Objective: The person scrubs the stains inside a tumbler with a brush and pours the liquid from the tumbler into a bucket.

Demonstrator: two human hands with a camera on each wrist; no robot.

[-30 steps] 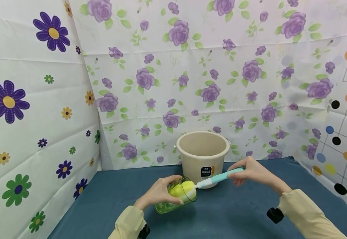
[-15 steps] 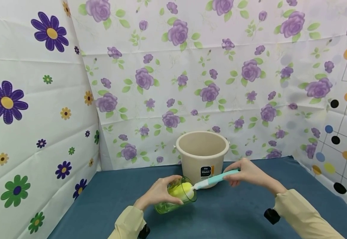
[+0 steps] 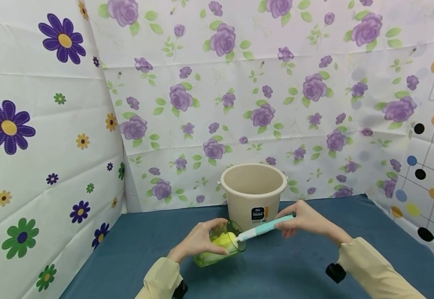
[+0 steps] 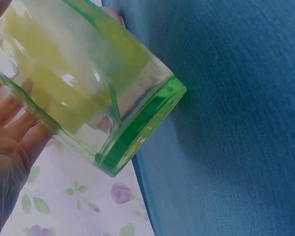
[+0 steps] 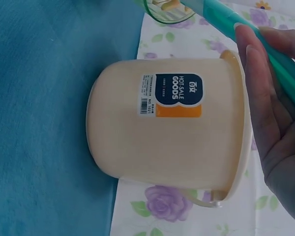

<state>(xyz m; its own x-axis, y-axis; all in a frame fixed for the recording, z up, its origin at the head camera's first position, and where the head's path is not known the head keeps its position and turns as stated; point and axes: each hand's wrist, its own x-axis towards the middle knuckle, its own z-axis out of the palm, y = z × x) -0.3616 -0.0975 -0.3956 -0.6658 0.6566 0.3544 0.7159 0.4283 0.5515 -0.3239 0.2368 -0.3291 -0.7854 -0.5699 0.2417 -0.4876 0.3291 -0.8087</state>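
Observation:
My left hand [image 3: 199, 241] grips a clear green glass [image 4: 132, 132] tilted on its side, its mouth facing right. Inside it sits the yellow and white sponge head [image 3: 226, 241] of a cup brush; through the glass wall the left wrist view shows the sponge reaching toward the thick green base. The brush's teal and white handle [image 3: 263, 228] slants up to the right out of the mouth. My right hand [image 3: 302, 219] pinches that handle near its end between thumb and fingers. The glass is held over the blue cloth, fingers wrapped round its far side.
A beige bucket [image 5: 137, 142] with a label stands right behind the glass and brush. The table is covered by a blue cloth [image 3: 149, 232]. Flowered sheets [image 3: 187, 137] hang behind and at the left, a dotted one at the right.
My right hand has moved left and slightly down, pushing the brush's sponge deeper into the glass. The left hand and the glass have stayed nearly in place.

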